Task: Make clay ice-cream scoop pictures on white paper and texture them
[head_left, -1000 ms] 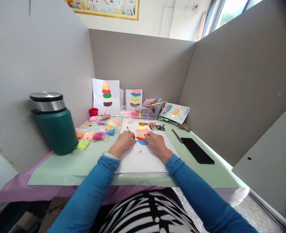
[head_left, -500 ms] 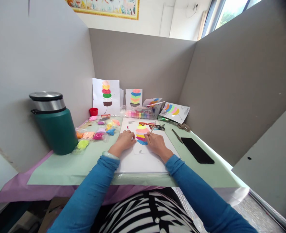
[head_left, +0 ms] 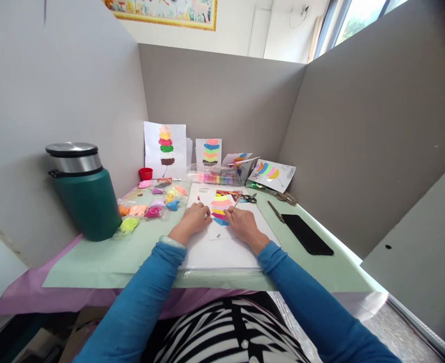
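From my far-off seat, I see the small card [head_left: 218, 233] lying on the big white paper [head_left: 222, 257], between the 2 hands. It has bright bands of pink, yellow, dark pink and blue. The right hand [head_left: 244, 224] is closed around a thin stick [head_left: 238, 201], and its fingers are at the card's right side. The left hand [head_left: 195, 219] is by the card's left edge, with its fingers loosely bent. I can't tell if they pinch anything.

The scissors [head_left: 249, 199] are past the right hand. A black phone [head_left: 307, 235] lies to the right, with a pen-like tool [head_left: 275, 212] by its corner. Little bags of colored clay [head_left: 153, 212] lie on the left, near a big green bottle [head_left: 89, 201].
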Demonstrator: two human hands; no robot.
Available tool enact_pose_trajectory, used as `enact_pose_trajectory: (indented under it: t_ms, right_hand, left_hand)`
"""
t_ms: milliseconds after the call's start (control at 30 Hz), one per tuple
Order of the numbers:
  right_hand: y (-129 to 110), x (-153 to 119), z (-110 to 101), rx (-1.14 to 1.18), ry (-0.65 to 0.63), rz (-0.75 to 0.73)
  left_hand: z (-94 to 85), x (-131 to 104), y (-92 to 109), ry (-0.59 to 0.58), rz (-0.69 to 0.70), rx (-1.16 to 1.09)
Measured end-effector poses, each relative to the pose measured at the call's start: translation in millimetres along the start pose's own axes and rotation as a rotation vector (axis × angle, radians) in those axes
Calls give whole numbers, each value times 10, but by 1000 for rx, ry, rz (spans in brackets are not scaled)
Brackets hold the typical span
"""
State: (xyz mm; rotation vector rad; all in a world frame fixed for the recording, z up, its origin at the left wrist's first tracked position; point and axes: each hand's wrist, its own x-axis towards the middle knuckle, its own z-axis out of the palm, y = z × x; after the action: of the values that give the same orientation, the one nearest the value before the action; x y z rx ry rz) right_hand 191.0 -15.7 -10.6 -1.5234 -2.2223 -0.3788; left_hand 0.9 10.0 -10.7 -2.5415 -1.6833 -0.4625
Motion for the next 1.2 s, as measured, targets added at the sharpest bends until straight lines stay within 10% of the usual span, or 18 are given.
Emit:
enact_pose_trajectory:
  t_ms: [1200]
  right_hand:
    - [53, -15, 33, 26, 81, 58]
  left_hand:
    - [-11, -11, 14, 5, -1, 9]
